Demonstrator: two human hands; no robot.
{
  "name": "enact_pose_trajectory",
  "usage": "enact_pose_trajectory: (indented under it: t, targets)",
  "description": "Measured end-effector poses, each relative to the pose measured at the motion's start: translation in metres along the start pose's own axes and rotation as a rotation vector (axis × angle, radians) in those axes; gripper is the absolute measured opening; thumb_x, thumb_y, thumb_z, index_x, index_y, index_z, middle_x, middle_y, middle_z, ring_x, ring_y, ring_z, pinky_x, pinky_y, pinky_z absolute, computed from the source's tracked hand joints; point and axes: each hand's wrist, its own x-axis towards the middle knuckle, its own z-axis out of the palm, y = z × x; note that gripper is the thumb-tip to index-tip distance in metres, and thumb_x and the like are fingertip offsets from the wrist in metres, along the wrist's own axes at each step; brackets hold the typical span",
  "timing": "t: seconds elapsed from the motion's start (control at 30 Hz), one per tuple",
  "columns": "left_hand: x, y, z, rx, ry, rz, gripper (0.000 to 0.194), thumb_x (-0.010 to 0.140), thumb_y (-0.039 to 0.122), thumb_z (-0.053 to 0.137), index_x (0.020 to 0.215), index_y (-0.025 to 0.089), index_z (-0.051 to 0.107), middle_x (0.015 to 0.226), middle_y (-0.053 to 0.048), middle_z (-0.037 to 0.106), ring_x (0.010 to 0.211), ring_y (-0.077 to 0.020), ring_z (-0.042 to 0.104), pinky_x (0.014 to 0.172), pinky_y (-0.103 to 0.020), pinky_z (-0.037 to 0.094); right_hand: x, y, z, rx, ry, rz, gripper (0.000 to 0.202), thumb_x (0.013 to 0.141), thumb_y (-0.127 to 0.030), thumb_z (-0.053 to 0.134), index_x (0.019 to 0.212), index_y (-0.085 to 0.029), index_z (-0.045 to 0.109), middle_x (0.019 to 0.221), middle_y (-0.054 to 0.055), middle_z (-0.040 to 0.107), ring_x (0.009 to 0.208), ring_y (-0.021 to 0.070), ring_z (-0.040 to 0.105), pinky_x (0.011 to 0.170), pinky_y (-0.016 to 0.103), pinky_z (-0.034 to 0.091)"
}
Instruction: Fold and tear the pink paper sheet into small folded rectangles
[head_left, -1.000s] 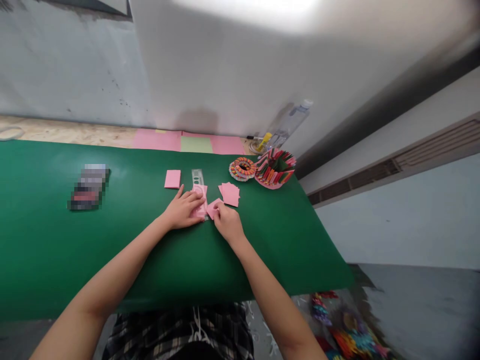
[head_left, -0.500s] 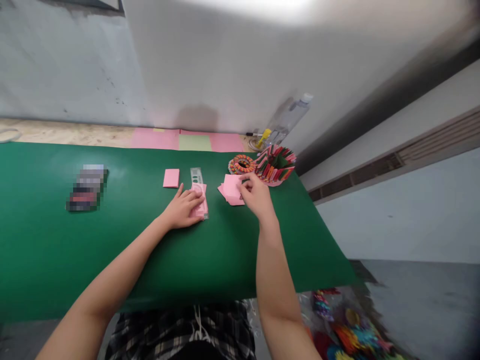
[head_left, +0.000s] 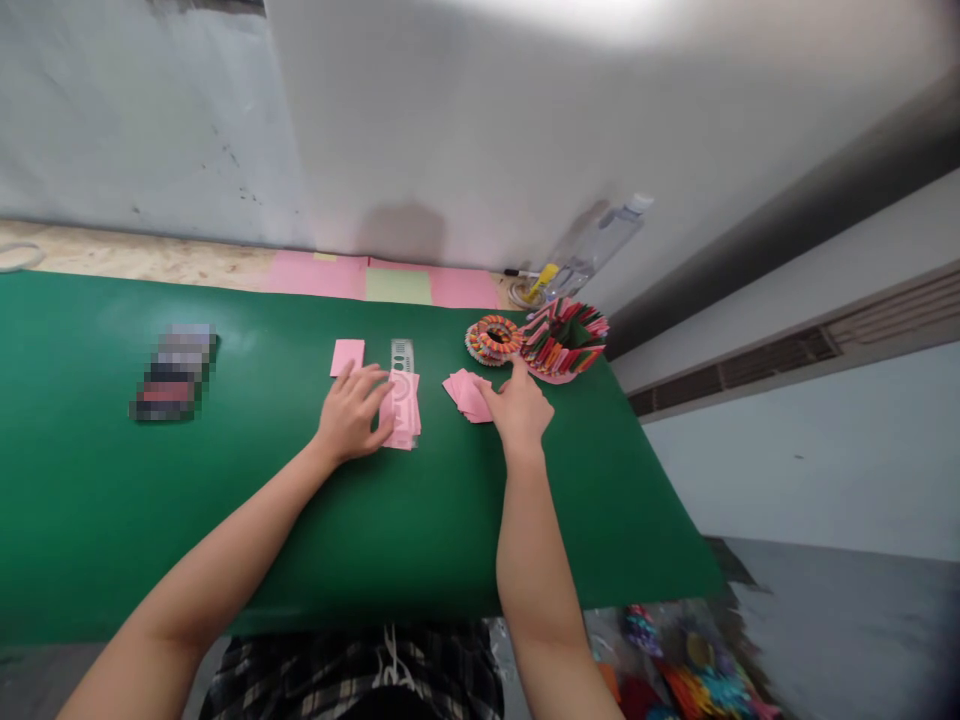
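Pink paper slips being sorted on the green bench [head_left: 225, 520], work partway along.

At frame centre the left hand [head_left: 351, 415] lies flat, fingers spread, on a pink strip [head_left: 403, 400] over a ruler [head_left: 402, 354]; the right hand [head_left: 519, 408] rests its loosely curled fingers on the loose pile [head_left: 465, 392] just right of it, gripping nothing I can see. One slip [head_left: 347, 356] lies apart, upper left of the hands. Two folded-paper rings [head_left: 491, 337] look finished. The strip's folds are hidden, and the object at left is blurred.
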Motion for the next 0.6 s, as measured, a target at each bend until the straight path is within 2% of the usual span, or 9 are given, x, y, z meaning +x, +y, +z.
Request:
enact_pose_trajectory:
  t: [0.07,0.13,0.27,0.4,0.5,0.6]
  targets:
    - [0.0,-0.004,-0.002,0.046,0.067,-0.118,0.033,0.081,0.035,0.048,0.103,0.018,0.065,0.121,-0.011,0.058,0.12,-0.028,0.048,0.112,-0.052,0.022,-0.002,0.0,0.0,0.075,0.056,-0.031,0.063,0.077,-0.051,0.058,0.129,-0.018,0.044,0.093,0.013,0.066,0.079,0.0267,0.063,0.063,0.033,0.042]
    - [-0.001,-0.009,-0.002,0.067,0.078,-0.188,0.03,0.079,0.035,0.049,0.096,0.018,0.067,0.123,-0.012,0.056,0.118,-0.0303,0.049,0.111,-0.054,0.023,-0.005,0.0,0.002,0.127,0.101,-0.081,0.061,0.079,-0.051,0.057,0.129,-0.017,0.045,0.09,0.012,0.066,0.076,0.0253,0.062,0.061,0.031,0.041]
    - [-0.002,-0.012,0.002,0.108,0.088,-0.286,0.035,0.079,0.035,0.047,0.102,0.017,0.067,0.124,-0.013,0.057,0.116,-0.0339,0.05,0.107,-0.058,0.025,-0.01,-0.005,0.007,0.179,0.167,-0.186,0.059,0.08,-0.048,0.056,0.129,-0.018,0.045,0.089,0.01,0.065,0.075,0.0228,0.061,0.057,0.028,0.039]
    - [-0.001,-0.008,0.006,0.171,0.096,-0.378,0.038,0.08,0.032,0.046,0.109,0.015,0.064,0.116,-0.014,0.061,0.11,-0.0329,0.053,0.105,-0.055,0.028,-0.014,-0.013,0.007,0.2,0.174,-0.244,0.058,0.081,-0.043,0.055,0.131,-0.018,0.044,0.095,0.011,0.065,0.079,0.0231,0.062,0.058,0.028,0.04]
    - [-0.001,-0.006,0.007,0.158,0.099,-0.383,0.042,0.08,0.027,0.046,0.117,0.013,0.059,0.12,-0.014,0.06,0.111,-0.0317,0.052,0.105,-0.053,0.029,-0.018,-0.019,0.007,0.261,0.157,-0.27,0.052,0.082,-0.04,0.054,0.129,-0.018,0.047,0.096,0.01,0.065,0.083,0.023,0.062,0.064,0.03,0.044]
    - [-0.001,-0.004,0.006,0.111,0.123,-0.278,0.046,0.081,0.022,0.045,0.125,0.014,0.053,0.128,-0.013,0.055,0.114,-0.0292,0.052,0.103,-0.049,0.033,-0.025,-0.029,0.014,0.465,0.041,-0.32,0.041,0.085,-0.039,0.052,0.121,-0.019,0.054,0.092,0.008,0.066,0.084,0.0195,0.062,0.071,0.03,0.047]
